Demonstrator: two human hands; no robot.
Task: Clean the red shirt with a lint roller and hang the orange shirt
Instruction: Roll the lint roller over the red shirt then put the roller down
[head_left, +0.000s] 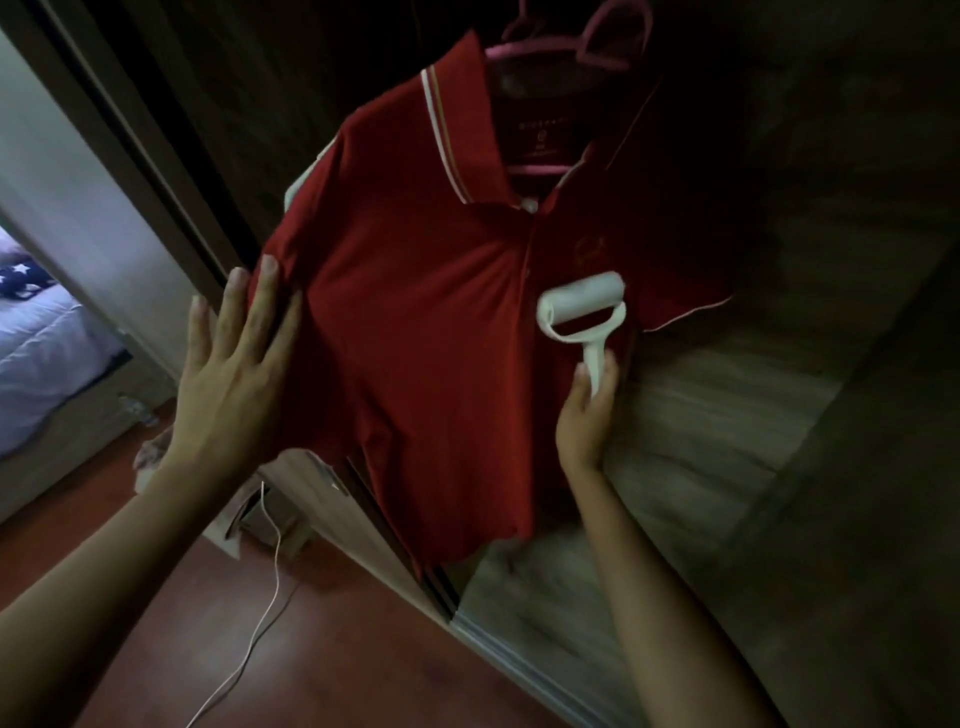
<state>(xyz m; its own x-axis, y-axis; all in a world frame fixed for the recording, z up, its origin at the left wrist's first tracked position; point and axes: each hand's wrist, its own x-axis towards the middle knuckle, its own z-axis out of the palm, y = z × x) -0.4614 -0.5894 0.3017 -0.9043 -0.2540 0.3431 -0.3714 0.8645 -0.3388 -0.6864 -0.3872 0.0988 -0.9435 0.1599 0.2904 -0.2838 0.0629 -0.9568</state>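
**Roller on the chest, flat palm steadying the sleeve side**

Here's the red shirt (415, 312), a polo hanging on a pink hanger (571, 57) against a wooden wardrobe panel (727, 415). The right hand (587, 415) has its grip wrapped tight round the handle of the white lint roller (582, 306), and the drum sits on the fabric just beside the placket, below the chest emblem. The left hand (234, 358) is spread open, fingers apart, palm pressed flat on the shirt's sleeve edge, clamping nothing. No orange shirt anywhere in view, so the hanging step looks not yet begun.

The risks, as I read them: the shirt only hangs, so a hard stroke could swing it or drag it off the hanger's shoulder. The sticky drum could snag the collar fold or catch on the button at the placket. If the flat palm slips, the cloth bunches under the roller and lint gets missed.

Room to work: plenty of plain red cloth down the middle and toward the hem, which hangs free over the wardrobe's lower edge. The far sleeve lies close against the panel in deep shadow, hard to judge. A white cable (260, 623) trails on the floor below, near the feet.
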